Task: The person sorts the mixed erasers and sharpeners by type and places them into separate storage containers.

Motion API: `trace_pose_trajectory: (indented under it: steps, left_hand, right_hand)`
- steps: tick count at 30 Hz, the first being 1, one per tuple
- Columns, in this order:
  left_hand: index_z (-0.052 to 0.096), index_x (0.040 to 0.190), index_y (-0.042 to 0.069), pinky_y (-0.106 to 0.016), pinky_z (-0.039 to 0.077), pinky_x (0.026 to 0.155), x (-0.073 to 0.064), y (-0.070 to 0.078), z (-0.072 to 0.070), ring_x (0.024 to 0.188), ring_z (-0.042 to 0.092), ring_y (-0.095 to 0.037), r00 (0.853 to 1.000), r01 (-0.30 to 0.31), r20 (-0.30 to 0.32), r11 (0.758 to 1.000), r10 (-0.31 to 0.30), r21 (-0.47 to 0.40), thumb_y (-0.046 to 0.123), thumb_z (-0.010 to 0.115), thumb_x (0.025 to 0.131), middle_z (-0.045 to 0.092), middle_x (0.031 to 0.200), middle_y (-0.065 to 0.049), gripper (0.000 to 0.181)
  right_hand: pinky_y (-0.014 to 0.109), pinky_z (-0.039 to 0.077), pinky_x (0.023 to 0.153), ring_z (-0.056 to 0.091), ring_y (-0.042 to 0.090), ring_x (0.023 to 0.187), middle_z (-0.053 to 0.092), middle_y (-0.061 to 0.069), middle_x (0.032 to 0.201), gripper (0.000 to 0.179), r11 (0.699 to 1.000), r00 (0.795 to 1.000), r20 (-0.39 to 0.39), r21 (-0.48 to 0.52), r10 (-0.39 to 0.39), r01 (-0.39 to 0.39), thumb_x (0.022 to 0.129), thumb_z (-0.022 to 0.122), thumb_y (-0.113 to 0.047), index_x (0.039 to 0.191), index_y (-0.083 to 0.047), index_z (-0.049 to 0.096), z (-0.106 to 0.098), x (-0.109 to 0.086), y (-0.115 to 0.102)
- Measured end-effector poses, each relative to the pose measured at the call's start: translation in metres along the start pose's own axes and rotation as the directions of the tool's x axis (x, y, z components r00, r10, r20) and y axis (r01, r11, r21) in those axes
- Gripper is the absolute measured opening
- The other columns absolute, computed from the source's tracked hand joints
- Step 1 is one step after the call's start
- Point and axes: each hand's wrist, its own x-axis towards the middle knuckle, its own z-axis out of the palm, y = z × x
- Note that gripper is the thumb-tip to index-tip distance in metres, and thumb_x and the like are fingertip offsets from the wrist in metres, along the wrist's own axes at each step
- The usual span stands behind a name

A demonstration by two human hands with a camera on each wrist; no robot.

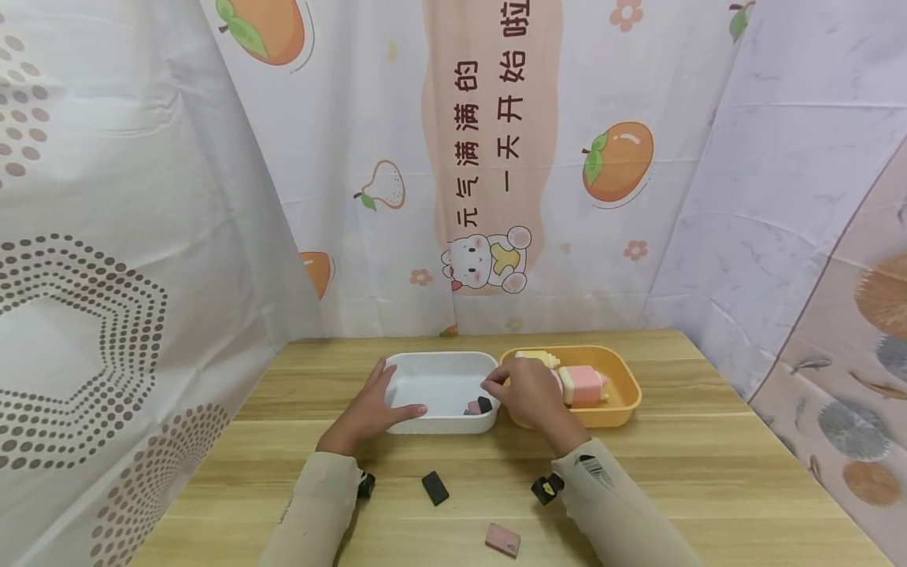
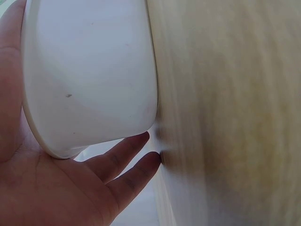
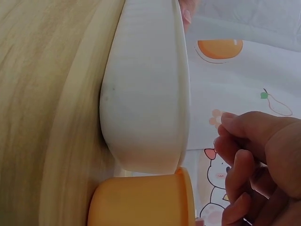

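Observation:
My left hand (image 1: 370, 408) grips the left end of a white tray (image 1: 441, 424), its thumb across the front rim and its fingers along the end wall. In the left wrist view, the palm lies against the tray wall (image 2: 89, 70) and two fingertips are close to the tabletop. My right hand (image 1: 530, 392) hovers over the tray's right end, fingers curled, thumb and index tips together; nothing shows between them in the right wrist view. Small pieces, a black one (image 1: 485, 404) and a pinkish one (image 1: 473, 408), lie in the tray's right front corner.
A yellow tray (image 1: 623, 413) adjoins the white one on the right, holding a pink and cream toy-like piece (image 1: 584, 386) and a pale yellow bottle shape (image 1: 540, 358). Nearer on the wooden table (image 1: 397, 520) lie a black block (image 1: 435, 488) and a pink block (image 1: 502, 540). Printed curtains (image 1: 383, 260) hang behind.

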Motion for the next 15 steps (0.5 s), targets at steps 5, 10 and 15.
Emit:
trace_pose_trajectory:
  steps: [5, 10, 15]
  left_hand:
    - [0.022, 0.166, 0.011, -0.068, 0.027, 0.12, 0.0, -0.0001, -0.0001, 0.16, 0.014, -0.041, 1.0, 0.0, 0.0, 1.0, 0.0, 0.002, 0.073, 0.078, 0.076, -0.004, 0.176, -0.009, 0.122]
    - [0.022, 0.166, 0.011, -0.068, 0.026, 0.121, -0.0002, -0.001, -0.0004, 0.16, 0.014, -0.04, 1.0, -0.005, -0.001, 1.0, 0.005, -0.003, 0.073, 0.078, 0.076, -0.004, 0.176, -0.008, 0.122]
    - [0.021, 0.166, 0.012, -0.068, 0.026, 0.121, 0.0007, -0.0021, -0.0001, 0.16, 0.013, -0.04, 1.0, -0.005, 0.0, 1.0, 0.005, 0.003, 0.074, 0.077, 0.076, -0.004, 0.176, -0.008, 0.122]
  right_hand:
    - [0.026, 0.051, 0.07, 0.057, 0.01, 0.077, 0.07, -0.015, 0.083, 0.011, 1.0, 1.0, -0.001, -0.001, -0.005, 0.005, 0.09, 0.081, -0.039, 0.089, -0.029, 0.085, -0.0006, -0.0001, 0.0001]
    - [0.026, 0.052, 0.07, 0.057, 0.01, 0.077, 0.07, -0.015, 0.083, 0.011, 1.0, 1.0, 0.003, 0.006, -0.005, 0.005, 0.09, 0.081, -0.039, 0.09, -0.028, 0.085, -0.001, 0.0, -0.0007]
    - [0.026, 0.052, 0.071, 0.058, 0.01, 0.077, 0.07, -0.015, 0.081, 0.011, 1.0, 1.0, 0.02, 0.009, -0.005, 0.005, 0.09, 0.081, -0.038, 0.09, -0.028, 0.085, -0.0016, -0.0005, -0.0011]
